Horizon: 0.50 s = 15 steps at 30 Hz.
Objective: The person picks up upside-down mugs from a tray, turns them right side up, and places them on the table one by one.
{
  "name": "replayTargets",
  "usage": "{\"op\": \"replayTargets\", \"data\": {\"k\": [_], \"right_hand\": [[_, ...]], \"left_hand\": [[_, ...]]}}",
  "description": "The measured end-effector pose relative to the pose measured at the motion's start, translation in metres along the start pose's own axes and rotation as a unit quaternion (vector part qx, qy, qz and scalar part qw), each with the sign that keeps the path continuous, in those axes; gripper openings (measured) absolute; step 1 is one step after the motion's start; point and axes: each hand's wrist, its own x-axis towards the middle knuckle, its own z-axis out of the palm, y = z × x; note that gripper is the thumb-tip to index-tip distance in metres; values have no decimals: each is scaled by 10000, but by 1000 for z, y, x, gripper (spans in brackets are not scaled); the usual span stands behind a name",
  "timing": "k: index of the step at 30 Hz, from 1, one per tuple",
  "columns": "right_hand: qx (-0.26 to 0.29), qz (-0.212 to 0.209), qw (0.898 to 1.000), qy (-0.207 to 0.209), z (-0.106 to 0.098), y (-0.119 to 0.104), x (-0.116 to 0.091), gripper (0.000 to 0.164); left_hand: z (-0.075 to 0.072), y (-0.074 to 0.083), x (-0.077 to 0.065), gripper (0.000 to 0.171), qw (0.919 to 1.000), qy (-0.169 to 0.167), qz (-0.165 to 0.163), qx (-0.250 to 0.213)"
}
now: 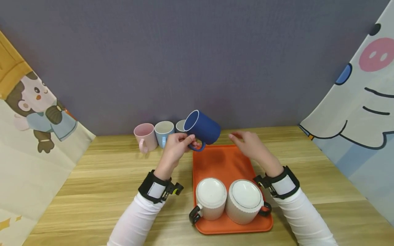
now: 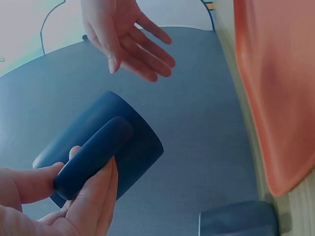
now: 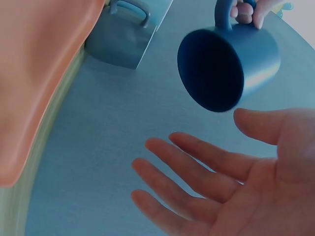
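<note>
A dark blue mug [image 1: 203, 127] is tilted in the air above the far end of the orange tray [image 1: 223, 160]; its pale-rimmed mouth faces up and to the left. My left hand [image 1: 178, 146] pinches its handle [image 2: 93, 157] between thumb and fingers. Just right of the mug, my right hand [image 1: 247, 145] hovers apart from it, with nothing in its grasp. The right wrist view shows that hand's fingers [image 3: 182, 172] spread and nearly straight, and a dark round end of the mug [image 3: 261, 59] close to the thumb.
Two ribbed whitish mugs [image 1: 211, 194] [image 1: 245, 201] with black handles stand upside down on the tray's near end. Along the back wall, a pink mug [image 1: 146, 136], a light blue mug [image 1: 163, 131] and a grey mug [image 1: 180, 125], partly hidden, stand upright in a row.
</note>
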Motion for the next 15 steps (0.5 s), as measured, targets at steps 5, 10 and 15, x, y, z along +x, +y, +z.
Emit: {"op": "replayTargets", "data": {"k": [5,10,15], "right_hand": [[-3,39,10000,15,-3,-4,-2,48],[42,43,9998,180,-8,-7,-3,47],[91,31,9997,215,-13,-10,-2,50]], "left_hand": [[5,4,2,22,9994,5,71,-351],[10,8,4,21,9977,-58,245,-627],[14,14,5,23,9969,-78,383,-679]]}}
